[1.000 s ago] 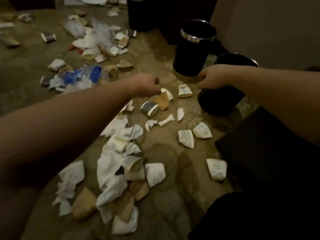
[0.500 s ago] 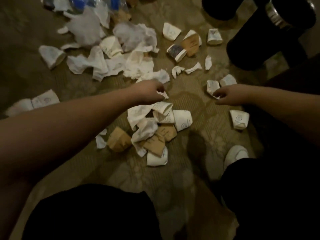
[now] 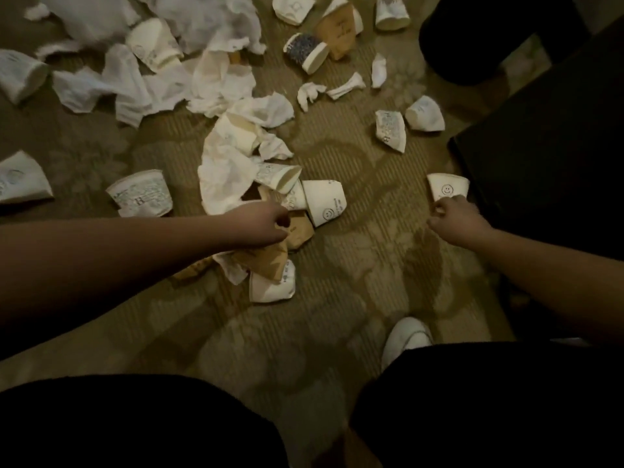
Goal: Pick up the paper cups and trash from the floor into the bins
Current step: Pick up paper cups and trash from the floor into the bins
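Dimly lit, your head view leaves much unclear: the dark bin (image 3: 472,38) at the top right is cut off by the frame edge, and a black mass on the right hides the floor beside it. Your dark-clad legs fill the bottom, with only a white shoe tip (image 3: 407,339) showing.

Your left hand (image 3: 260,228) has its fingers curled down into the pile of crushed brown cups (image 3: 270,255) and white paper (image 3: 223,173); whether it actually grips anything you cannot tell, as the fingertips are hidden. Your right hand (image 3: 456,221) is curled too, its fingertips pinching the lower edge of a white smiley cup (image 3: 447,187) lying on the carpet (image 3: 337,298).

A second smiley cup (image 3: 324,201) lies just beyond your left hand, between the two hands. More cups and tissue lie scattered farther out, toward the bin.
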